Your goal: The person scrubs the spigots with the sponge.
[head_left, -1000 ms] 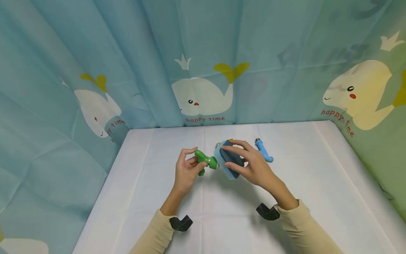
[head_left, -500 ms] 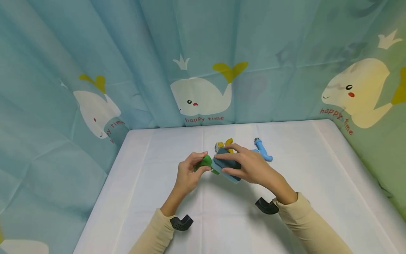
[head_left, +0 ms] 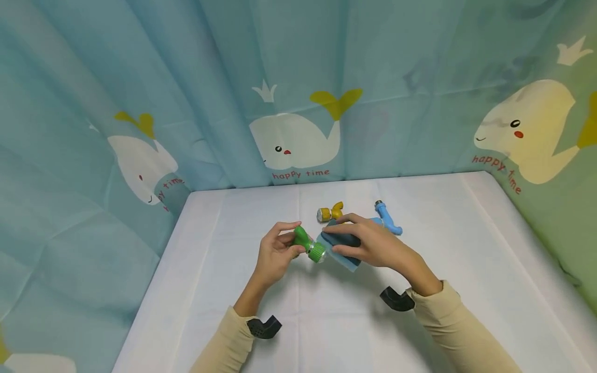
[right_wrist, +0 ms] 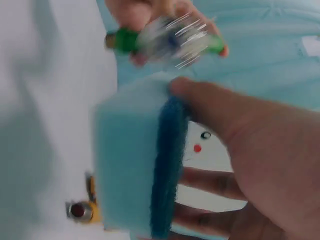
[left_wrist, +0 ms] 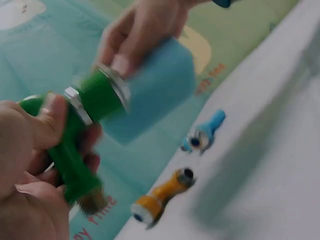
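Note:
My left hand (head_left: pixel 276 254) pinches a green faucet (head_left: pixel 303 238) above the table, thumb and fingers around its body. Its ribbed collar and clear end point toward the sponge, and a brass-coloured threaded end shows in the left wrist view. In my right hand (head_left: pixel 368 241) is a two-layer sponge (head_left: pixel 342 248), light blue foam with a darker blue scouring side. The fingers and thumb grip the scouring side, so the foam faces the green faucet. In the right wrist view a small gap separates the foam (right_wrist: pixel 125 160) from the blurred faucet (right_wrist: pixel 175 42).
A yellow faucet (head_left: pixel 330 213) lies on the white table (head_left: pixel 224 290) beyond the hands. To its right lies a light blue faucet (head_left: pixel 388 218), partly behind the right hand. A whale-print curtain (head_left: pixel 298 67) hangs around the back and sides.
The green faucet has turned in the left hand so its collar now points down and right. The sponge has shifted slightly lower, uncovering the yellow faucet behind it.

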A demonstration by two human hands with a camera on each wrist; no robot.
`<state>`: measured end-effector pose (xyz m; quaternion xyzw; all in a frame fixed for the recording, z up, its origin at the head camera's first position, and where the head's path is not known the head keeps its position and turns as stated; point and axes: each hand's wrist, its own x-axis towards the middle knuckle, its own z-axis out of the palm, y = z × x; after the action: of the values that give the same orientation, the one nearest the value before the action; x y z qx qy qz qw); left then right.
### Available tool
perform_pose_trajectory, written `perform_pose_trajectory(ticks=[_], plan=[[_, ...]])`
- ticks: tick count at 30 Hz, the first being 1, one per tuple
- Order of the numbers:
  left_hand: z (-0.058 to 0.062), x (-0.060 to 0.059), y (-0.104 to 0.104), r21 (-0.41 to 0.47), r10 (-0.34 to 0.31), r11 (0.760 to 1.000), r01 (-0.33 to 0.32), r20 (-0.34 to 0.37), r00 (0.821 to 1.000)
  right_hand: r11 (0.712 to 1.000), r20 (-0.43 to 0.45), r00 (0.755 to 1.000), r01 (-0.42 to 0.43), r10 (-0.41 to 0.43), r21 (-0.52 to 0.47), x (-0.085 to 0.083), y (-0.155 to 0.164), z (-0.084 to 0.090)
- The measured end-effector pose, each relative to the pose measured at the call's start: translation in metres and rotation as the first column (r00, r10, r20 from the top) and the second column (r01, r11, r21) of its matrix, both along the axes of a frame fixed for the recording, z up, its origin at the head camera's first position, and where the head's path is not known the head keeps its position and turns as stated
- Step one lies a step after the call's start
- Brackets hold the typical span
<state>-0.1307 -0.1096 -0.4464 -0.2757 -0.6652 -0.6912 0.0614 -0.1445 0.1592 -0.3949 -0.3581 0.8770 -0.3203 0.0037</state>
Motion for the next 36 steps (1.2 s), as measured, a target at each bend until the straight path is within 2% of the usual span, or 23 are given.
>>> perform_pose_trajectory(ticks=[3,6,8,12,15,17,20,24,26,29,36], plan=[[-0.001,0.0,-0.002,0.067,-0.012,0.998,0.005,0.101,0.995,0.996,-0.018,0.999,0.03,-0.032,-0.087,-0.001,0.001,-0.001],[-0.002,-0.001,-0.003,0.149,-0.033,0.989,0.006,0.177,0.984,0.973,-0.013,1.0,-0.009,0.006,-0.229,0.0,-0.006,-0.002],[-0.003,-0.001,-0.002,0.212,-0.057,0.977,0.01,0.216,0.975,0.959,-0.001,0.999,-0.037,0.038,-0.281,0.001,-0.011,-0.005],[-0.005,0.001,0.001,0.364,-0.116,0.931,-0.012,0.327,0.938,0.95,0.018,0.999,-0.023,0.03,-0.312,0.0,-0.013,-0.011],[-0.005,0.001,0.005,0.436,-0.15,0.899,-0.049,0.41,0.9,0.934,-0.016,1.0,0.012,-0.018,-0.357,-0.001,-0.015,-0.012],[-0.005,0.0,0.008,0.438,-0.14,0.896,-0.079,0.447,0.884,0.924,-0.042,0.998,0.021,-0.04,-0.381,-0.001,-0.019,-0.013],[-0.003,-0.001,0.011,0.412,-0.083,0.9,-0.144,0.486,0.87,0.926,-0.1,0.991,0.05,-0.094,-0.375,0.001,-0.025,-0.019],[-0.001,-0.001,0.014,0.376,0.018,0.893,-0.247,0.518,0.855,0.931,-0.219,0.956,0.109,-0.194,-0.349,0.004,-0.028,-0.027],[0.0,-0.001,0.015,0.366,0.047,0.891,-0.27,0.515,0.856,0.934,-0.271,0.938,0.118,-0.217,-0.338,0.004,-0.03,-0.028],[0.002,-0.001,0.016,0.358,0.071,0.891,-0.281,0.501,0.863,0.941,-0.31,0.925,0.117,-0.22,-0.318,0.003,-0.031,-0.028],[0.0,-0.001,0.018,0.321,0.157,0.884,-0.341,0.483,0.862,0.938,-0.323,0.906,0.18,-0.275,-0.297,0.006,-0.03,-0.028]])
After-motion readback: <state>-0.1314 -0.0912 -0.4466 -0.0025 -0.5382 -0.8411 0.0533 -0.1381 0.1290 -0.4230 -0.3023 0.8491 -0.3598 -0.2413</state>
